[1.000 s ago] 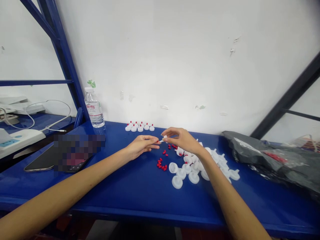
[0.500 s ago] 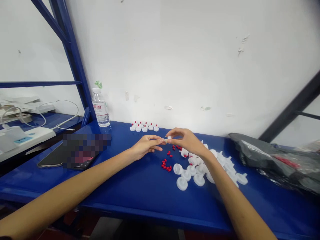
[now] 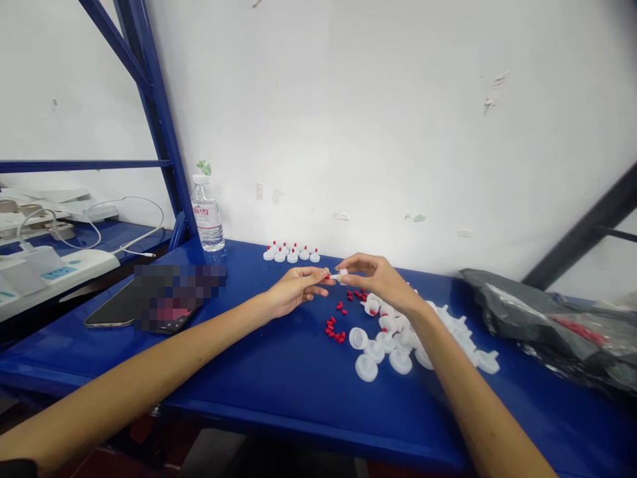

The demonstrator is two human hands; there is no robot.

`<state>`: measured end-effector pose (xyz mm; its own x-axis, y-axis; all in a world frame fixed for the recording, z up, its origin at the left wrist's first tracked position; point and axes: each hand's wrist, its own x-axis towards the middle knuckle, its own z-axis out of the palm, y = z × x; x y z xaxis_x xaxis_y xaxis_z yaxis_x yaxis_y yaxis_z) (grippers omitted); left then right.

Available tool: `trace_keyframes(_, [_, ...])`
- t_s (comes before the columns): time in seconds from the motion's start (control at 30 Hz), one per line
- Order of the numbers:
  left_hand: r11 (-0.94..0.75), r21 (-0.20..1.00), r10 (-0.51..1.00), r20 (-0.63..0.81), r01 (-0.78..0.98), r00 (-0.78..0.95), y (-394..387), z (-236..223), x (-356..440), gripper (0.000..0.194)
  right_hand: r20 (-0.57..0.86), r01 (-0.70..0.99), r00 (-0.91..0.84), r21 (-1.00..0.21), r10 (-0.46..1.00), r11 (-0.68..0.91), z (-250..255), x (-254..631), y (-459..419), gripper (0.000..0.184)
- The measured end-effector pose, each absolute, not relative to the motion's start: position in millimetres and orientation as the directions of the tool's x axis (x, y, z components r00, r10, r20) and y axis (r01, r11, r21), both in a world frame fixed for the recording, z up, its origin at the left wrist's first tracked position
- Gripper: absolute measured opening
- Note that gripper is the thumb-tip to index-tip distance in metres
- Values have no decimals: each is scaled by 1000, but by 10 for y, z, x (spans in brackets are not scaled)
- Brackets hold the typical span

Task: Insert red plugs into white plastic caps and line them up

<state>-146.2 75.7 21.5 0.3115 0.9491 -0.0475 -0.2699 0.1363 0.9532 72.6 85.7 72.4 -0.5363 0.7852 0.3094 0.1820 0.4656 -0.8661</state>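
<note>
My left hand (image 3: 297, 291) pinches a small red cap (image 3: 328, 276) between thumb and finger, with the other fingers loosely curled. My right hand (image 3: 374, 277) grips a white nozzle cap (image 3: 341, 275), its spout pointing left at the red cap. The two pieces meet or nearly meet; fingers partly hide them. Below the hands lie loose red caps (image 3: 331, 326) in small clusters. A pile of white nozzle caps (image 3: 399, 360) spreads under and beyond my right forearm. At the back, several white nozzle caps with red tips (image 3: 292, 255) stand upright in rows.
A water bottle (image 3: 208, 216) stands at the back left of the blue table (image 3: 249, 392). Phones (image 3: 112, 304) lie in front of it. A power strip (image 3: 74, 269) with cables is at far left. A dark plastic bag (image 3: 542, 325) lies on the right.
The red cap now shows at my left fingertips, in line with the white spout. Both hands stay close together, and the whole view has shifted slightly.
</note>
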Motion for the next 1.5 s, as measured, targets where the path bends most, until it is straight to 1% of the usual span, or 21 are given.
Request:
trace_keyframes(0.13, [131, 943, 948, -29, -305, 318, 756, 230, -1463, 35, 310, 126, -532, -892, 788, 435, 692, 701, 863, 26])
trace_keyframes(0.27, [141, 941, 939, -29, -308, 342, 738, 258, -1465, 39, 308, 76, -531, -911, 790, 406, 660, 685, 869, 29])
trace_keyframes(0.43, [224, 940, 883, -84, -257, 461, 698, 302, -1466, 47, 312, 7, -506, -931, 804, 365, 652, 663, 865, 32])
trace_keyframes(0.57, [271, 926, 847, -99, -264, 522, 678, 322, -1465, 50, 330, 13, -519, -920, 789, 393, 661, 641, 853, 32])
trace_keyframes(0.67, [251, 919, 857, -65, -303, 511, 685, 316, -1465, 47, 347, 38, -538, -900, 768, 434, 667, 630, 847, 30])
trace_keyframes(0.8, [172, 931, 875, 5, -321, 483, 699, 304, -1456, 44, 360, 56, -548, -885, 755, 463, 659, 622, 859, 30])
trace_keyframes(1.03, [81, 954, 898, 57, -290, 437, 651, 377, -1421, 36, 382, 73, -546, -865, 745, 497, 655, 587, 851, 30])
trace_keyframes(1.23, [12, 967, 903, 99, -255, 417, 644, 382, -1415, 38, 375, 92, -551, -861, 746, 501, 651, 580, 856, 33])
trace_keyframes(1.37, [31, 968, 903, 80, -249, 421, 655, 358, -1418, 38, 366, 79, -570, -867, 736, 492, 655, 588, 839, 36])
trace_keyframes(1.5, [89, 960, 907, 32, -265, 419, 665, 321, -1419, 39, 315, 95, -602, -885, 734, 457, 659, 586, 807, 37])
